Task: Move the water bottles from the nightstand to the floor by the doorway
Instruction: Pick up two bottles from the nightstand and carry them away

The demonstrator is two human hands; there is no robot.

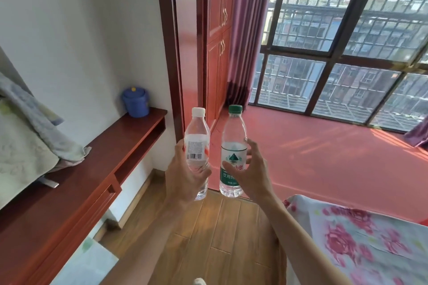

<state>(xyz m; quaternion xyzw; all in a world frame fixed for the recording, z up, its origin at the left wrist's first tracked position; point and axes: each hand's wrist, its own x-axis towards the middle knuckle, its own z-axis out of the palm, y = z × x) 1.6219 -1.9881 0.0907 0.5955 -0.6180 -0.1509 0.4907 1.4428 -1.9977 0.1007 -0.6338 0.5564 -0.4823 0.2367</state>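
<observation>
The wood-plank floor (208, 238) runs ahead to a threshold, where the red floor (312, 157) of a barred-window bay begins. The dark red door frame (172, 53) stands on the left of that opening. A long red-brown drawer unit (92, 169), probably the nightstand, lines the left wall and carries a blue lidded bucket (136, 102) at its far end. A bed with a rose-print cover (359, 250) sits at lower right.

Both bottles are off the furniture and held upright in the air in front of the doorway, close together but not touching. The left hand (183, 180) wraps the lower body of the white-capped bottle (196, 143), with the thumb on its left side and the fingers curled round below the barcode label. The right hand (252, 173) grips the green-capped bottle (232, 146) at its green label, thumb in front and fingers behind.

This looks like the carry, with placement to follow. To do it well, keep each bottle vertical and keep the gap between them so they don't knock together. Lower them by crouching at the threshold rather than dropping them from height. Choose a spot beside the door frame, out of the walking line. Set each base flat on one surface, not across the seam, and let go only once the bottle stands on its own.
</observation>
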